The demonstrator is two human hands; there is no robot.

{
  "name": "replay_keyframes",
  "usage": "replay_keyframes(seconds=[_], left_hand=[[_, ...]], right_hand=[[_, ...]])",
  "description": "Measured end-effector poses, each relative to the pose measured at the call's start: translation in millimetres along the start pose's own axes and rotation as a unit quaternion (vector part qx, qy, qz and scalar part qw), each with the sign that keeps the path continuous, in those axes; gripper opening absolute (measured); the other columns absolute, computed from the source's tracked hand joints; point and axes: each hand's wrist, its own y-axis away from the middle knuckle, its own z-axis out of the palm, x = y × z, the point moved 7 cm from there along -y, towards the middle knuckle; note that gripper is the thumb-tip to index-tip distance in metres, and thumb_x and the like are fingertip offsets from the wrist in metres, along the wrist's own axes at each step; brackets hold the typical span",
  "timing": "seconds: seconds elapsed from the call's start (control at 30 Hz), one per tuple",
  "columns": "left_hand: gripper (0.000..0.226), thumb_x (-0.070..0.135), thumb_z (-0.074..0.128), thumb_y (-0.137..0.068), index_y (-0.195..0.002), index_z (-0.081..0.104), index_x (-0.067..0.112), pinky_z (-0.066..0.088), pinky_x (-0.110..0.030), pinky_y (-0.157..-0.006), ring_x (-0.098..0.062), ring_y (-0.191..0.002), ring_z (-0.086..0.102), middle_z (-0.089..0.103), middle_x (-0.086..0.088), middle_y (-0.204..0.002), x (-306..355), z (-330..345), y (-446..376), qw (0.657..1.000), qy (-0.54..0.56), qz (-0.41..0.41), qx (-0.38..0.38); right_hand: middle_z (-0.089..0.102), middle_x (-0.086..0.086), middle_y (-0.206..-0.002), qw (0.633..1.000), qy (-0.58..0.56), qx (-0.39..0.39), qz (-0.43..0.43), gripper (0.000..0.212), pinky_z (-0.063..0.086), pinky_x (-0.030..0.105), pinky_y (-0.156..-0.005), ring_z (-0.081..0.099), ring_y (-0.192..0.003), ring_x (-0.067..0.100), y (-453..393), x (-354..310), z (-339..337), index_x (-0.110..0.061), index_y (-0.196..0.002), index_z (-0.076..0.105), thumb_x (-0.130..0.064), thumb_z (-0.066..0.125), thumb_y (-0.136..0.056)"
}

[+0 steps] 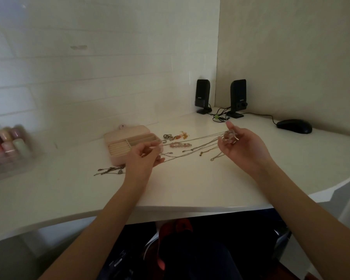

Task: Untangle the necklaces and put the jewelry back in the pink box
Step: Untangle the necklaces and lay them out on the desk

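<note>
The pink box point(117, 156) lies open on the white desk, lid back, its ring rolls and compartments showing. My left hand point(144, 156) pinches one end of a thin silver necklace chain point(192, 139) just right of the box. That chain stretches across to my right hand point(240, 146), which is palm up and cups a tangled bunch of necklaces point(229, 136). More chain ends point(206, 151) trail from the bunch onto the desk. A pink bead bracelet point(180, 145), several rings point(168, 137) and an orange piece point(183, 135) lie behind the chains. Another silver chain point(110, 170) lies in front of the box.
Two black speakers point(202, 97) point(237, 98) with cables stand in the back corner. A black mouse point(294, 126) sits at the back right. A clear case of coloured bottles point(6, 146) stands at the far left. The desk's curved front edge point(190, 210) runs above my lap.
</note>
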Motion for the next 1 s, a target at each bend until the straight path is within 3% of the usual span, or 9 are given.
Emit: replay_keyframes(seconds=[0.13, 0.3, 0.47, 0.6, 0.77, 1.0], left_hand=[[0.008, 0.007, 0.062, -0.088, -0.087, 0.066, 0.013, 0.053, -0.019, -0.056, -0.012, -0.074, 0.066, 0.067, -0.012, -0.089, -1, -1, 1, 1.0, 0.004, -0.006, -0.01], [0.018, 0.009, 0.051, -0.095, -0.084, 0.063, 0.016, 0.048, -0.018, -0.052, -0.007, -0.072, 0.067, 0.07, -0.003, -0.083, -9, -1, 1, 0.995, 0.081, -0.063, -0.012], [0.017, 0.009, 0.052, -0.093, -0.084, 0.065, 0.015, 0.038, -0.016, -0.046, -0.004, -0.059, 0.062, 0.071, 0.003, -0.071, -13, -1, 1, 0.987, 0.123, -0.104, -0.018], [0.017, 0.008, 0.051, -0.094, -0.089, 0.066, 0.012, 0.036, -0.014, -0.041, -0.004, -0.053, 0.057, 0.069, 0.002, -0.068, -9, -6, 0, 0.994, 0.081, -0.079, -0.005], [0.022, 0.011, 0.047, -0.097, -0.085, 0.063, 0.019, 0.033, -0.016, -0.039, -0.005, -0.058, 0.061, 0.065, 0.001, -0.083, 6, -3, 6, 0.999, -0.019, 0.029, 0.002], [0.019, 0.01, 0.049, -0.094, -0.082, 0.062, 0.016, 0.026, -0.015, -0.038, -0.005, -0.052, 0.054, 0.064, 0.002, -0.081, -2, 7, 8, 0.996, 0.052, -0.062, -0.043]], right_hand=[[0.049, 0.003, -0.07, 1.0, -0.007, 0.003, -0.015, 0.028, 0.049, 0.02, -0.056, 0.043, -0.061, 0.009, 1, -5, -3, -0.005, -0.107, 0.062, -0.006, 0.052, -0.081], [0.049, 0.001, -0.071, 0.999, 0.054, 0.0, -0.007, 0.014, 0.037, 0.015, -0.048, 0.039, -0.059, 0.007, 0, -1, -2, -0.01, -0.096, 0.06, -0.019, 0.049, -0.093], [0.047, -0.001, -0.067, 0.995, 0.102, 0.014, -0.007, 0.005, 0.043, 0.015, -0.051, 0.039, -0.056, 0.005, -2, 2, -5, -0.012, -0.089, 0.059, -0.016, 0.057, -0.09], [0.048, -0.001, -0.066, 0.983, 0.178, 0.041, -0.033, 0.015, 0.046, 0.018, -0.052, 0.042, -0.056, 0.006, -3, 0, -11, -0.008, -0.101, 0.063, -0.016, 0.052, -0.095], [0.053, 0.001, -0.078, 0.911, 0.368, 0.117, -0.144, 0.019, 0.048, 0.019, -0.059, 0.049, -0.071, 0.008, 2, -12, -13, -0.01, -0.103, 0.069, -0.018, 0.053, -0.096], [0.055, 0.003, -0.079, 0.905, 0.363, 0.158, -0.156, 0.021, 0.049, 0.022, -0.065, 0.051, -0.071, 0.009, 6, -15, -18, -0.006, -0.105, 0.065, -0.015, 0.048, -0.098]])
